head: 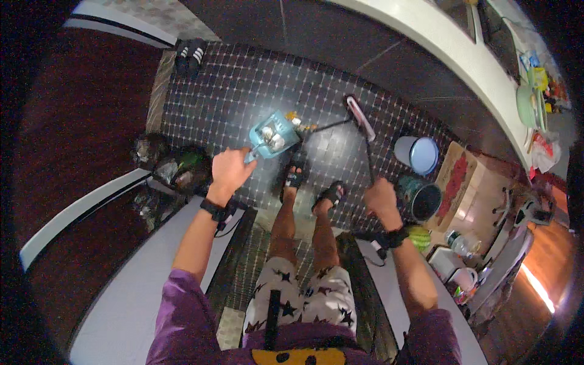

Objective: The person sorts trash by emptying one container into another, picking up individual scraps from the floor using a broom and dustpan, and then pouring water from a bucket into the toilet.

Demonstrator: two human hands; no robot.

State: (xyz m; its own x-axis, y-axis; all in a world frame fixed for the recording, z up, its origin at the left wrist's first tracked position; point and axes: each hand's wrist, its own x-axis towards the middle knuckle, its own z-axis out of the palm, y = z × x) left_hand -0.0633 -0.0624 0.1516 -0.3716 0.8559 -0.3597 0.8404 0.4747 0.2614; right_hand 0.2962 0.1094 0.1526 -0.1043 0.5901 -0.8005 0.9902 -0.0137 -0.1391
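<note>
My left hand grips the handle of a light-blue plastic dustpan, held above or on the dark mosaic floor. White pieces of debris lie inside the pan. Yellow and white scraps are on the floor by its far right edge. My right hand is closed around a dark pole, and a long pale pink-and-white head of a floor squeegee or broom is at its far end. Another thin dark line runs from that head toward the scraps; whether it is a shadow or a rod is unclear.
Right of me stand a pale-blue bucket, a dark bin, a floral mat and a green striped melon. Filled bags sit at left. Black slippers lie at the far left corner. A white counter edge curves above.
</note>
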